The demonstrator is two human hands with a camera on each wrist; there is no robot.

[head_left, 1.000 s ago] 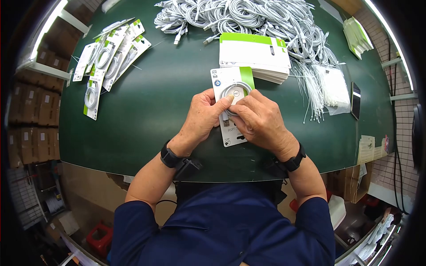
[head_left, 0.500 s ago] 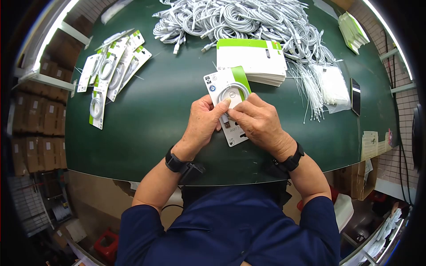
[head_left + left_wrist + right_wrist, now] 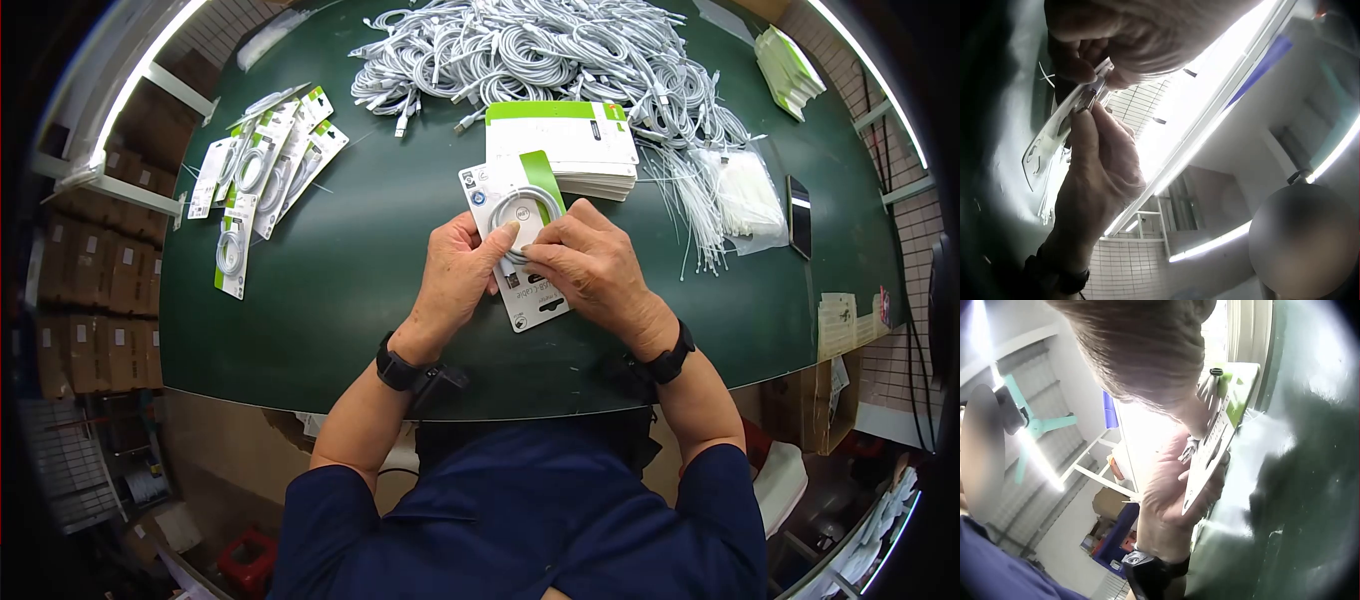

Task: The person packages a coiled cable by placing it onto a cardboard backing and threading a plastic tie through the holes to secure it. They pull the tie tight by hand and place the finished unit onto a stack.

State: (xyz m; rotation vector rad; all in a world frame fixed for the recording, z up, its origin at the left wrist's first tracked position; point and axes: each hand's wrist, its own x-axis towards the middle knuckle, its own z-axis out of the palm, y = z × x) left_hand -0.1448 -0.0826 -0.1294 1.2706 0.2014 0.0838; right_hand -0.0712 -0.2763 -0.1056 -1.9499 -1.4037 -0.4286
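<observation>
A white and green packaging card printed "USB Cable" is held tilted over the table, a coiled white USB cable lying on its face. My left hand grips the card's left edge, its thumb pressing on the coil. Thumb and forefinger of my right hand pinch the cable at the coil's lower right. Just below the thumb, the metal USB plug points toward me. In the right wrist view the card appears nearly edge-on. Thin white strands stick out behind the card in the left wrist view.
Beyond the card stands a stack of cards, with a heap of white cables behind. Loose cable ties, a bag of ties and a phone lie right. Carded cables lie left; more cards sit back right.
The card has tilted slightly and shifted a little left in my hands. My right fingers have moved slightly along the coil's lower edge, while the left hand keeps its grip.
</observation>
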